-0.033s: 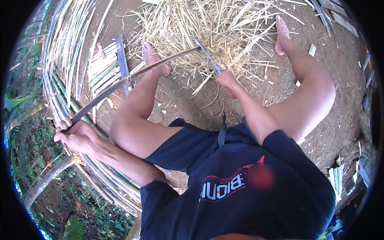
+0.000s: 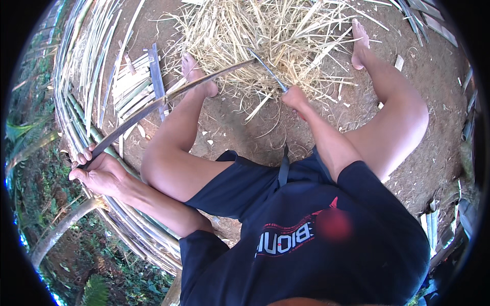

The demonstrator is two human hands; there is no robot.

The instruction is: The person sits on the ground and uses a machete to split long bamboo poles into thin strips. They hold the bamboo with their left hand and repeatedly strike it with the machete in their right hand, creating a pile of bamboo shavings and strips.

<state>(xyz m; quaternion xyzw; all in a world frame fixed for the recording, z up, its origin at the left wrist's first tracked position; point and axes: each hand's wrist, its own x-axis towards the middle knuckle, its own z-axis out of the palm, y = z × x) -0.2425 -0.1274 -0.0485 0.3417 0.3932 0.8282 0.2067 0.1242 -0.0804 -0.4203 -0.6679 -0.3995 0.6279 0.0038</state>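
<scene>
A long, dark-skinned bamboo strip [image 2: 132,121] slants from the left across the view, passing over my left shin. My left hand [image 2: 102,172] is closed round its lower end, the fingertips showing past its edge. Out in front, my right hand [image 2: 296,98] grips the handle of a knife [image 2: 268,70], mostly hidden in the fist, with a little red showing below it. The thin blade points up and left, near the far end of the strip. Whether blade and strip touch, I cannot tell.
A heap of pale bamboo shavings [image 2: 275,30] lies between my bare feet. Split bamboo pieces [image 2: 133,86] and a flat grey-blue slat [image 2: 156,76] lie beyond my left knee. Long bamboo poles [image 2: 138,224] edge the ground on the left, with green plants [image 2: 97,255] outside them.
My right hand and the knife have shifted slightly to the right, and the blade has turned a little. The left hand and the bamboo strip look almost unmoved.
</scene>
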